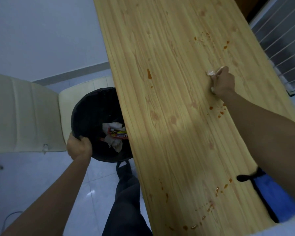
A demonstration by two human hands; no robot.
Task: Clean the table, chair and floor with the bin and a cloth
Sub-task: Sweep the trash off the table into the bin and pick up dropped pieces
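Observation:
A light wooden table (169, 92) runs up the middle, spotted with several orange-red sauce stains. My right hand (223, 83) rests on its right side, gripping a crumpled stained tissue (211, 73). My left hand (79, 146) grips the near rim of a black bin (87, 114), held at the table's left edge. Inside the bin lie crumpled tissues and a red wrapper (117, 134). A cream chair (20, 113) stands to the left, the bin over its seat.
White tiled floor (32, 181) lies below and left. My dark trouser leg (126, 201) stands by the table's edge. A blue object with a black strap (271, 193) lies under my right forearm. A wire rack (283, 48) stands at the far right.

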